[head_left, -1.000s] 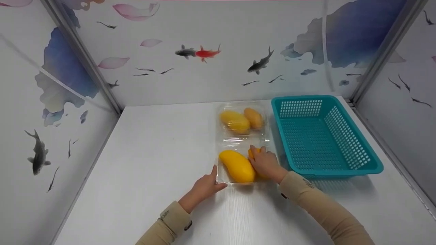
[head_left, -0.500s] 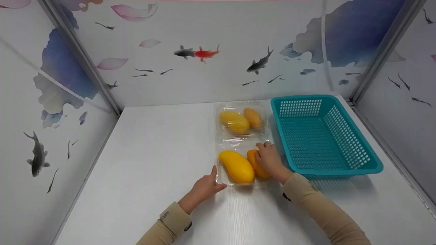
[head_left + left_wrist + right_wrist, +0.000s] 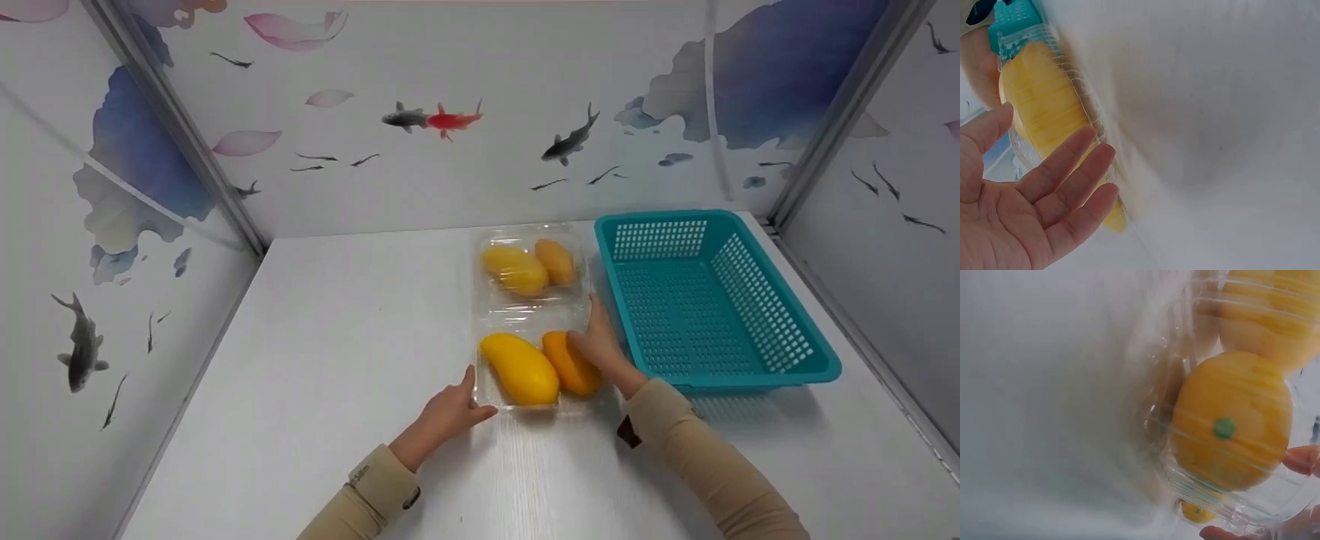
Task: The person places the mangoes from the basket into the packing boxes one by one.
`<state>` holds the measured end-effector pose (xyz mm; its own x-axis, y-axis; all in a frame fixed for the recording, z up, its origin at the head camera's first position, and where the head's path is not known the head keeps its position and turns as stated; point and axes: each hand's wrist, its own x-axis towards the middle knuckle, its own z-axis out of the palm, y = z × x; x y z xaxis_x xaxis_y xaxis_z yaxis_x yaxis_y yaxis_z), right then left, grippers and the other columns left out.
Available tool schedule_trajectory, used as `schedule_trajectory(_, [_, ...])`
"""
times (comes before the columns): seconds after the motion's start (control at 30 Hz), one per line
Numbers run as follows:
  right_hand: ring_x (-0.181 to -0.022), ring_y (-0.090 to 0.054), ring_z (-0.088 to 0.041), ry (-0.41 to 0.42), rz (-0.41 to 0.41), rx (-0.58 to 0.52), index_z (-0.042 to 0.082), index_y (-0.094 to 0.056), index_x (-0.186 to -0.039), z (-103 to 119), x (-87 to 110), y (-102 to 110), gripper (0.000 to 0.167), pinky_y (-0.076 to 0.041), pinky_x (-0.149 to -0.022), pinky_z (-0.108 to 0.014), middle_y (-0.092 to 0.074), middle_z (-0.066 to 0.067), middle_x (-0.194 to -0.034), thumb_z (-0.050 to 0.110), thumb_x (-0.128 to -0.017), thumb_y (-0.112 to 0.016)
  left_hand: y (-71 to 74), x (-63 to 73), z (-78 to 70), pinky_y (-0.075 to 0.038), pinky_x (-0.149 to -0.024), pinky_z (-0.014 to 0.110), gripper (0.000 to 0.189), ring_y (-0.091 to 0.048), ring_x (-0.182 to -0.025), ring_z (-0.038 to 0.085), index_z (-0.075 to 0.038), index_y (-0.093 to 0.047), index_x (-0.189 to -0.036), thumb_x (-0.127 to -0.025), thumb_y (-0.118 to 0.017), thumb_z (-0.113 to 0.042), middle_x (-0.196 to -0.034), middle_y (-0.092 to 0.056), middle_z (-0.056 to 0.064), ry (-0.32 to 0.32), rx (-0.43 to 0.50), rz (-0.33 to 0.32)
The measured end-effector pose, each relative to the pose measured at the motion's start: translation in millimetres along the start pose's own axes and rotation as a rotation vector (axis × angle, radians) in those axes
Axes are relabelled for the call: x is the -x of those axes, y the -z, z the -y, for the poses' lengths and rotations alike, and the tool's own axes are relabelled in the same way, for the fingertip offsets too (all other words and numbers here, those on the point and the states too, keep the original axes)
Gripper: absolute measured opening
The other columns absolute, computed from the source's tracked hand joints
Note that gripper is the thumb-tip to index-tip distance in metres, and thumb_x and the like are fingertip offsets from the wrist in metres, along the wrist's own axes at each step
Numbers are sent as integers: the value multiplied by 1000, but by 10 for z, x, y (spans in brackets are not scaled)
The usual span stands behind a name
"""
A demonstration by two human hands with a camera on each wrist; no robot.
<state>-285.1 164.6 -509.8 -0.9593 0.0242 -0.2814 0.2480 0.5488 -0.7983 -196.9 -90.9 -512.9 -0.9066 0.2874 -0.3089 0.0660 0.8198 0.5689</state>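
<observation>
A clear plastic box [image 3: 491, 391] holds a yellow mango [image 3: 521, 367] at left and an orange-yellow mango [image 3: 571, 364] at right. My left hand [image 3: 444, 416] touches the box's front left corner, thumb along the front, fingers outspread beside the left wall in the left wrist view. On the right side, my right hand [image 3: 601, 343] lies along the box wall with its fingers extended forward; its thumb is by the right mango. The right wrist view shows that mango's green stem spot [image 3: 1223, 428] through the plastic. Behind, two more mangoes [image 3: 517, 270] lie under clear plastic.
A teal perforated basket [image 3: 637, 330] stands close to the right of the boxes, near my right forearm. White panels with painted fish surround the white table [image 3: 337, 337] at the back and sides.
My right hand has come off the top of the right mango and moved rightward to the box's side wall, its fingers straightening. My left hand has stayed at the corner.
</observation>
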Motion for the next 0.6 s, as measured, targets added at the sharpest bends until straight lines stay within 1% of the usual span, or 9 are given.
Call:
schedule_trajectory(0.13, [-138,-6,-31,-53,22,-103,18,8,-147,10,5,5,83,-6,-111,-51,6,-10,-154,15,-91,-53,12,-4,22,-49,-76,34,86,-50,-68,15,-1,-19,-144,-83,-65,-38,-80,-60,2,6,11,-13])
schedule_trajectory(0.23, [-138,-9,-31,-89,28,-162,24,13,-146,17,23,2,87,-9,-111,-51,7,-6,-154,18,-90,-54,28,-1,45,-50,-74,33,87,-49,-68,15,-1,-18,-145,-82,-66,-38,-79,-59,1,15,33,-9])
schedule_trajectory(0.33, [-139,-10,-31,-98,36,-222,27,19,-144,17,42,-13,93,-13,-110,-49,10,-3,-154,20,-89,-56,44,3,72,-49,-71,32,89,-49,-68,15,-1,-18,-145,-81,-67,-38,-79,-59,1,17,41,-5])
schedule_trajectory(0.4, [-140,-9,-31,-91,35,-262,27,21,-143,18,51,-23,96,-15,-110,-49,11,-3,-154,20,-88,-58,54,3,93,-49,-71,32,89,-50,-68,15,0,-18,-145,-81,-67,-38,-79,-59,1,19,49,-2])
schedule_trajectory(0.5, [-140,-11,-29,-94,20,-304,27,19,-144,27,58,-37,97,-18,-110,-46,8,-1,-154,21,-87,-60,68,2,113,-49,-74,32,89,-50,-70,15,-1,-17,-145,-81,-68,-36,-79,-59,1,24,64,0])
schedule_trajectory(0.6, [-139,-15,-28,-96,-5,-338,25,14,-145,39,52,-36,93,-21,-109,-45,1,-3,-155,20,-88,-59,77,-2,113,-49,-75,32,89,-50,-70,15,-1,-17,-145,-81,-68,-35,-78,-59,0,31,82,5])
